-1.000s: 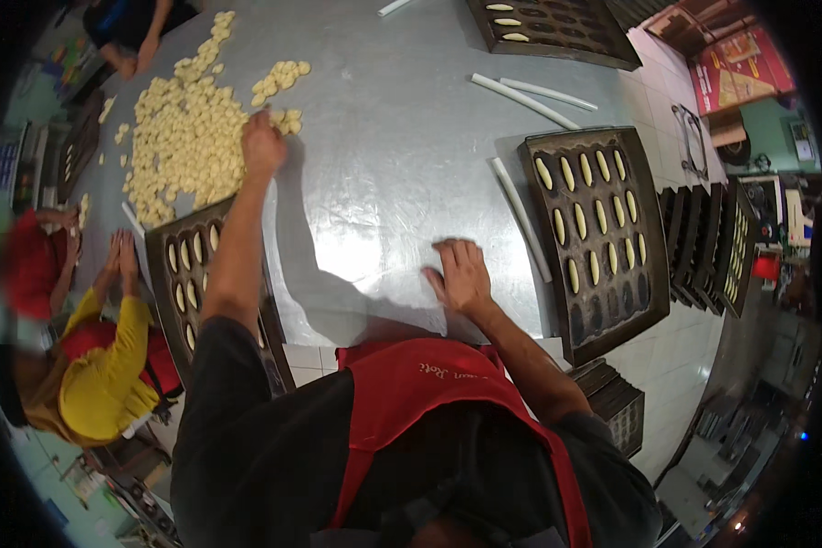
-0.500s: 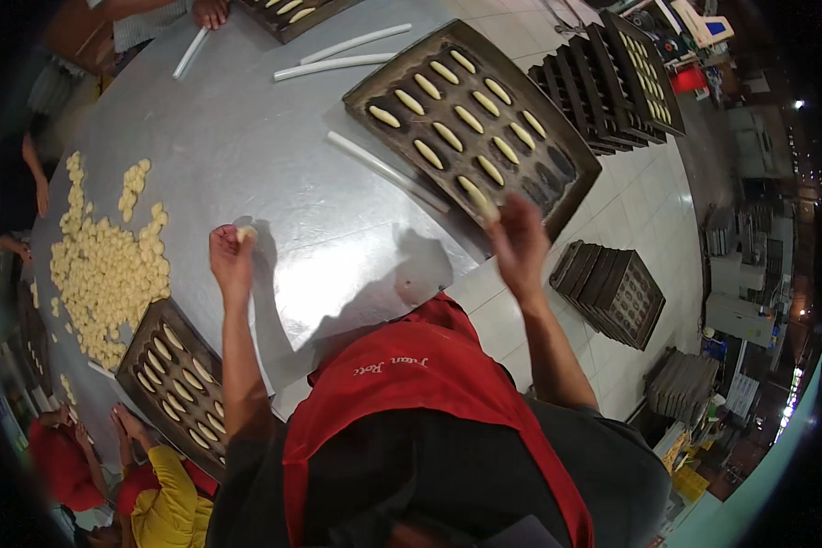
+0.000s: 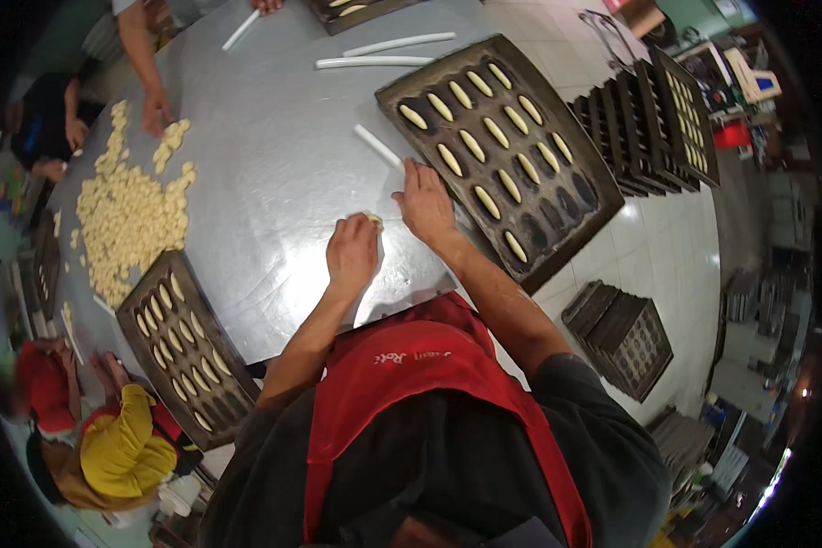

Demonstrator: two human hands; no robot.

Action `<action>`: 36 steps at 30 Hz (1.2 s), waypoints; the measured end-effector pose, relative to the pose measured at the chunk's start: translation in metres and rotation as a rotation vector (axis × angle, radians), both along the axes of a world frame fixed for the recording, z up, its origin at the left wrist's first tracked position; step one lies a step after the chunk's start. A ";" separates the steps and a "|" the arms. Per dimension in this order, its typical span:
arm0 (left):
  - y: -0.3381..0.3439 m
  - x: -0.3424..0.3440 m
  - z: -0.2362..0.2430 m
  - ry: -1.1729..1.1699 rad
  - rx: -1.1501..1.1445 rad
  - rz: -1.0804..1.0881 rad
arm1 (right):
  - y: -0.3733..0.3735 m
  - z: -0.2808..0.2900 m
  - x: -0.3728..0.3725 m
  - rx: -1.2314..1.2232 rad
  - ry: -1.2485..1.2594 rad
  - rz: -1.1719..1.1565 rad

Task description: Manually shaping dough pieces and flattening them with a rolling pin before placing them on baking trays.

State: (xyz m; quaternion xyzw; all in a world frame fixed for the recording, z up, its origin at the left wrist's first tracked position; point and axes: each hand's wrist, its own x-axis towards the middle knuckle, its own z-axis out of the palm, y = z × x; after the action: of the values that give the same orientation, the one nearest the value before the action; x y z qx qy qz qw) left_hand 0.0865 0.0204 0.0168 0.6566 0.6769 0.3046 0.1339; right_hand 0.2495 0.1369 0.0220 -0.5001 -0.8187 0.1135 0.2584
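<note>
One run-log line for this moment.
left hand: dough piece at fingertips | right hand: over part of white rod | tray beside right hand: partly filled | dough pile: left on table

A small, pale-yellow piece of dough peeks out at the fingertips of the left hand – mostly covered, so its full shape is unclear. A straight, smooth white rod lies slantwise, partly hidden by the right hand – its bare end juts out beyond the fingers.
</note>
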 end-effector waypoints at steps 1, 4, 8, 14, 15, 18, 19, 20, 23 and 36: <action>-0.012 -0.003 -0.007 0.153 0.127 -0.055 | -0.002 -0.004 -0.004 -0.001 0.011 0.033; -0.037 -0.007 0.023 0.168 -0.038 -0.062 | -0.032 -0.008 0.024 -0.096 0.003 0.247; -0.005 -0.028 0.005 0.245 -0.024 0.061 | -0.037 -0.012 0.020 -0.069 0.153 0.555; 0.036 -0.055 -0.001 0.372 -0.035 0.170 | -0.005 -0.008 -0.013 -0.021 0.099 0.430; 0.020 -0.050 -0.008 0.360 -0.061 0.135 | -0.018 -0.015 -0.005 -0.045 0.088 0.422; -0.043 -0.017 -0.006 0.347 -0.174 -0.031 | -0.060 -0.011 0.029 -0.193 0.056 0.440; -0.059 -0.008 -0.005 0.255 -0.217 -0.101 | -0.064 -0.014 0.036 -0.276 0.087 0.440; -0.070 0.001 -0.002 0.240 -0.180 -0.160 | -0.056 -0.024 0.039 -0.258 0.172 0.402; -0.070 0.009 -0.009 0.106 -0.141 -0.204 | -0.028 -0.027 0.027 -0.351 0.187 0.143; -0.089 0.003 0.001 0.290 -0.078 -0.122 | -0.066 -0.009 0.002 -0.046 -0.134 0.519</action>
State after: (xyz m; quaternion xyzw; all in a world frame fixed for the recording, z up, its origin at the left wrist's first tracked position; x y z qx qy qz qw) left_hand 0.0897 -0.0686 0.0181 0.7277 0.6595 0.1714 0.0784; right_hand 0.2511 0.0705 0.0134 -0.2854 -0.9320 0.1611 0.1546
